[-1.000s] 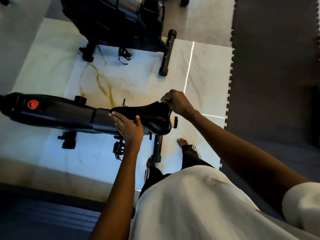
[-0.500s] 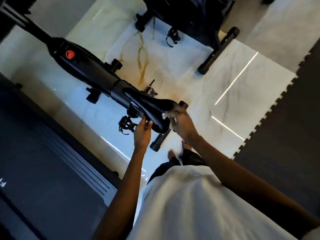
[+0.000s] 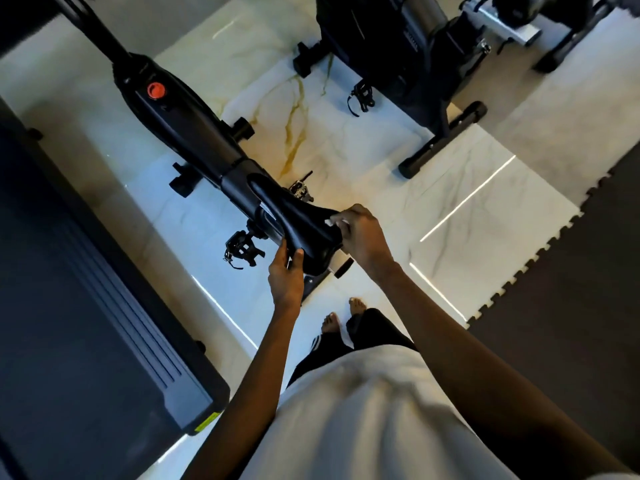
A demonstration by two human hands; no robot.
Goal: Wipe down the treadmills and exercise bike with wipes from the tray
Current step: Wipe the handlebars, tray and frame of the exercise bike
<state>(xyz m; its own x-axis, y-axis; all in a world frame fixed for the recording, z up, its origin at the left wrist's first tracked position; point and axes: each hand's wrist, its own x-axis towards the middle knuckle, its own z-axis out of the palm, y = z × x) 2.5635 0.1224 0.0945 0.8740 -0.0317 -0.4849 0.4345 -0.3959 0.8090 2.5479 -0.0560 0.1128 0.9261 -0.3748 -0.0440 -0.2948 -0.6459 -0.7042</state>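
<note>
Shift: left hand (image 3: 285,277) is now sitting at the saddle (image 3: 298,220) rear rim, no longer lying on its flank as a second ago
Writing: yellow label (image 3: 207,420) on the treadmill (image 3: 86,341) corner is showing print too small to read
Left hand: thumb and fingers are clasping the saddle edge; arm is reaching forward
Right hand (image 3: 363,233): curled fingers are pinching a white wipe (image 3: 331,222) against the saddle top; wrist is bending down
Exercise bike (image 3: 180,119): standing beside the treadmill

Centre left: black bike (image 3: 194,133), one red-orange knob (image 3: 155,90); glossy black saddle (image 3: 298,220); white wipe (image 3: 330,222). White marble floor (image 3: 381,188), gold and grey veins. Right: dark grey mat (image 3: 571,289), jigsaw-toothed edge. Lower left: dark grey treadmill (image 3: 86,341), yellow label (image 3: 207,420). Black trousers (image 3: 370,329), white stripes.
</note>
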